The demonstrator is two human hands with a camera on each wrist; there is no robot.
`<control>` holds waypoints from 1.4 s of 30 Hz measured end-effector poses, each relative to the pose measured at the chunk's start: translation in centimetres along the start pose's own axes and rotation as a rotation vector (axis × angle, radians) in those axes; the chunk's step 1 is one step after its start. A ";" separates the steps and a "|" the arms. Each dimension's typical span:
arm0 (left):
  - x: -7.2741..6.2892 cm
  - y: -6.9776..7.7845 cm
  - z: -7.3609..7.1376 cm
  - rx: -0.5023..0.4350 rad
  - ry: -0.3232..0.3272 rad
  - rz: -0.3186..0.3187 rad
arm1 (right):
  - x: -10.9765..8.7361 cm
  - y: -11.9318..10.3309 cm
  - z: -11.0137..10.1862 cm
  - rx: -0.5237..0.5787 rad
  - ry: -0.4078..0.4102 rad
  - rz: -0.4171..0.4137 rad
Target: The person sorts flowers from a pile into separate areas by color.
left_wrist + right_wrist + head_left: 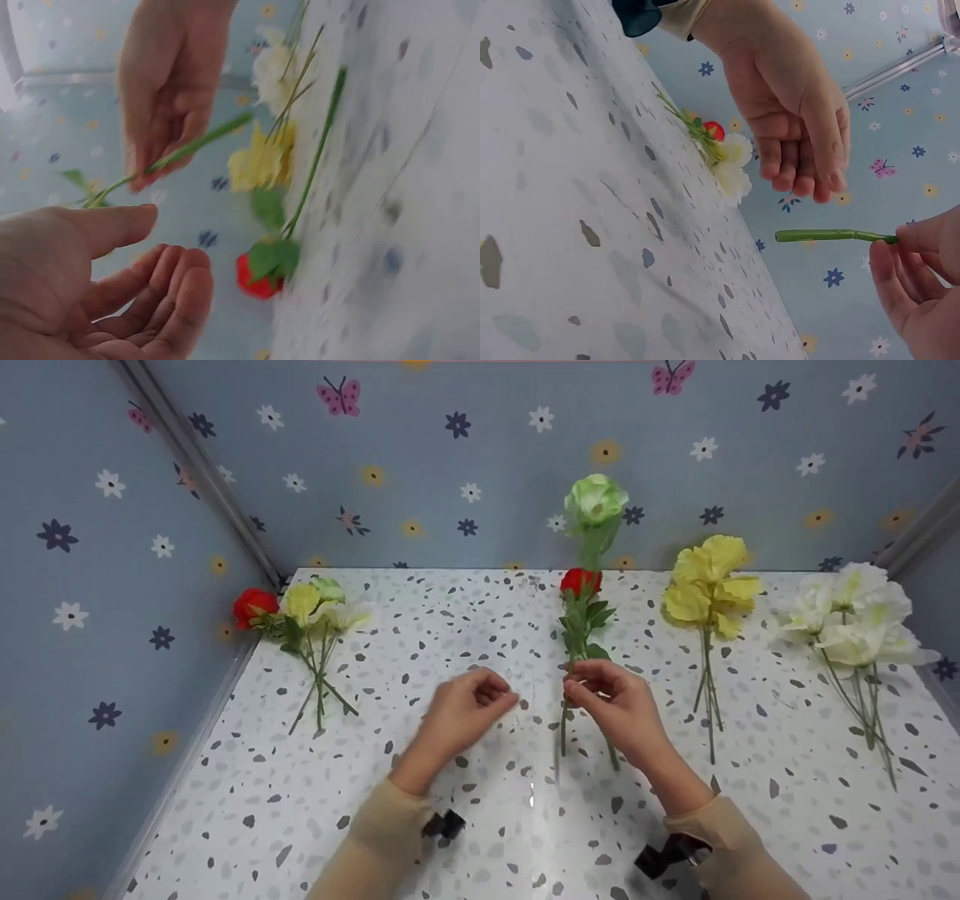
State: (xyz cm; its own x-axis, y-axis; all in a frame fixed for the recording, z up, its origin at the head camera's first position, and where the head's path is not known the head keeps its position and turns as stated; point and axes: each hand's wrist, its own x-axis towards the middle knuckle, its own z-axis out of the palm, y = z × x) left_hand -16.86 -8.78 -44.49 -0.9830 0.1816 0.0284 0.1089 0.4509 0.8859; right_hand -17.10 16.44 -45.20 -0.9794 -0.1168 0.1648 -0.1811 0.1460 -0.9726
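My right hand (621,706) pinches the stem of a pale green artificial flower (596,502) between thumb and fingertips, bloom pointing away from me. Its cut green stem (817,235) sticks out past the fingers in the right wrist view. Beyond that hand a red rose (581,580) with green leaves lies on the table, partly covered by the held flower. The left hand (461,714) hovers to the left with nothing in it, fingers loosely curled and thumb apart from them in the left wrist view.
On the speckled table (450,615), a mixed bunch lies left: a red rose (255,607), a yellow flower (302,604), pale green and white blooms. Rightward lie yellow flowers (712,581) and white flowers (862,615). A patterned wall (510,457) borders the back; another stands left.
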 end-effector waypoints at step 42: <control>-1.7 -12.5 -16.4 0.460 0.317 -0.526 | 6.2 3.6 10.0 -0.612 -0.122 0.061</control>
State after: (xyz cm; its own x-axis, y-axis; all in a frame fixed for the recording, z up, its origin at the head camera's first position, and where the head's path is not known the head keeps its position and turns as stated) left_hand -18.96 -29.02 -48.01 -0.9104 -0.3852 -0.1509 -0.4024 0.7396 0.5395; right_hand -22.89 6.44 -49.29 -0.9789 -0.1961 0.0569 -0.1787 0.6878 -0.7036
